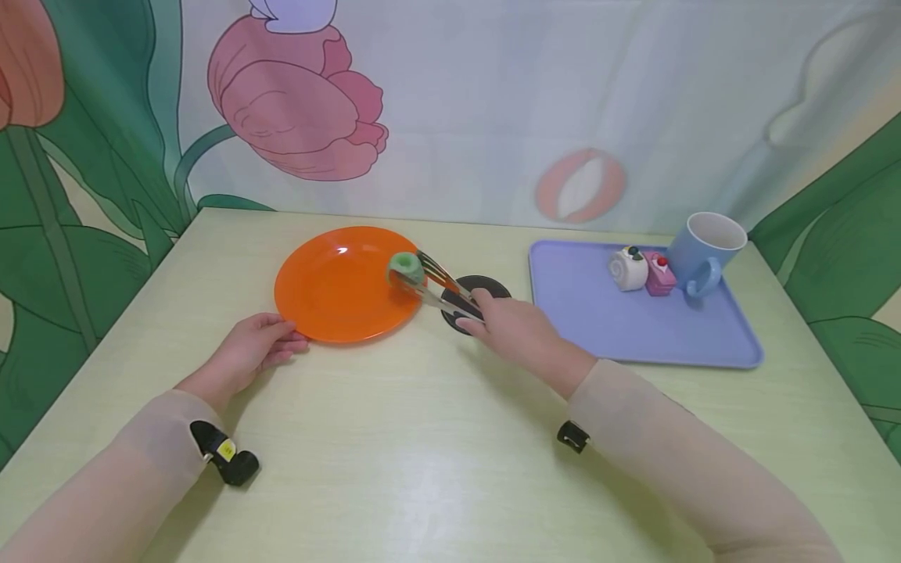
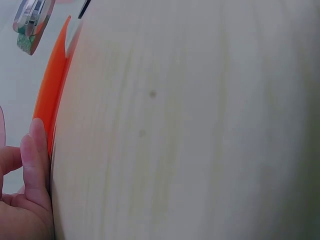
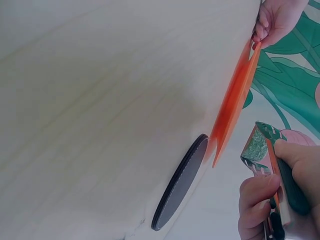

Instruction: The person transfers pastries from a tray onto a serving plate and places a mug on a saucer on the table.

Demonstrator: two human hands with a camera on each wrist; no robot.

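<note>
The orange plate (image 1: 338, 289) lies at the left of the table. My left hand (image 1: 255, 348) pinches its near-left rim, thumb on top; the right wrist view shows this hand (image 3: 282, 20) at the end of the plate (image 3: 234, 105). My right hand (image 1: 524, 332) grips metal tongs (image 1: 439, 300) with dark handles. Between the tong tips is a green ring-shaped piece (image 1: 405, 267), held above the plate's right side; in the right wrist view this piece (image 3: 256, 146) hangs clear of the plate. A round black coaster (image 1: 486, 285) lies partly under the tongs.
On the right stands a lilac tray (image 1: 640, 336) holding a white roll cake (image 1: 629, 270), a pink cake piece (image 1: 660, 275) and a blue mug (image 1: 704, 246). Behind the table hangs a flower-patterned curtain (image 1: 464, 117).
</note>
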